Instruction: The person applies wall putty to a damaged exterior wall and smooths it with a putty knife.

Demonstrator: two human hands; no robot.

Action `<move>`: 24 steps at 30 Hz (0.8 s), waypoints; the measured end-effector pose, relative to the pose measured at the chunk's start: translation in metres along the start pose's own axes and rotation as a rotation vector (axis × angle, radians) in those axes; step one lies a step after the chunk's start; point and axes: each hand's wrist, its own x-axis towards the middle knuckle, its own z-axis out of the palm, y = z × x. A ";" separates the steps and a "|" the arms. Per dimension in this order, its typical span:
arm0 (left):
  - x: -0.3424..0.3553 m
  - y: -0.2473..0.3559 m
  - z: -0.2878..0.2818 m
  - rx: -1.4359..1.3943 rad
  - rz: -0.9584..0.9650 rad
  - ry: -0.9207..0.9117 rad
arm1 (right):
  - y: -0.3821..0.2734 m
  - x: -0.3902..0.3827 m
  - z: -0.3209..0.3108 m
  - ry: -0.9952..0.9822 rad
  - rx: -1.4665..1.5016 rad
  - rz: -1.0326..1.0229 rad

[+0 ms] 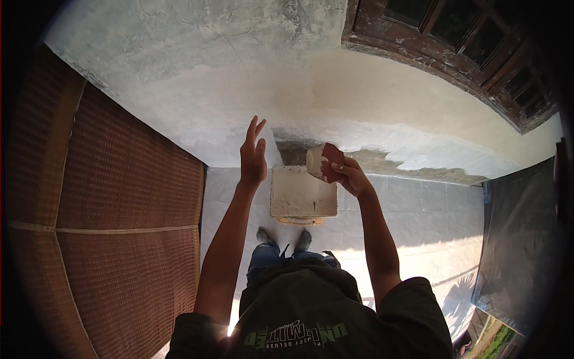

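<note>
My left hand [253, 154] is raised in front of the wall, fingers apart and stretched upward, holding nothing. To its right, my right hand [350, 176] grips a small flat red scraper [333, 154] with pale paste on its face, thumb pressed against it. Below and between both hands stands a square, pale, paste-smeared tray [304, 197] on something beige that is mostly hidden under it, just beyond my feet.
The patchily coated wall [388, 102] has a bare dark strip low down and a dark wooden window frame [448, 36] at upper right. A woven brown screen [125, 179] bounds the left, a dark sheet [514, 239] the right. Grey floor tiles [418, 209] lie below.
</note>
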 end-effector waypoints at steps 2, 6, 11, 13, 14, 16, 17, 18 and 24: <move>0.013 0.012 0.003 -0.010 0.038 0.002 | -0.015 0.001 0.011 -0.002 0.034 -0.050; 0.047 0.040 0.006 -0.058 0.134 0.003 | -0.062 0.003 0.034 -0.085 0.015 -0.154; 0.092 0.079 0.007 -0.132 0.258 0.005 | -0.120 0.008 0.069 -0.138 -0.013 -0.356; 0.111 0.094 0.000 -0.140 0.336 0.020 | -0.141 0.012 0.086 -0.131 -0.032 -0.405; 0.120 0.100 -0.003 -0.152 0.385 0.029 | -0.151 0.014 0.095 -0.152 -0.037 -0.434; 0.139 0.113 -0.009 -0.176 0.455 0.036 | -0.171 0.020 0.109 -0.195 -0.041 -0.502; 0.148 0.118 -0.012 -0.182 0.471 0.040 | -0.180 0.023 0.114 -0.194 -0.052 -0.520; 0.159 0.129 -0.015 -0.185 0.498 0.043 | -0.192 0.024 0.122 -0.199 -0.043 -0.552; 0.222 0.168 -0.047 -0.187 0.693 0.049 | -0.251 0.040 0.180 -0.129 -0.095 -0.755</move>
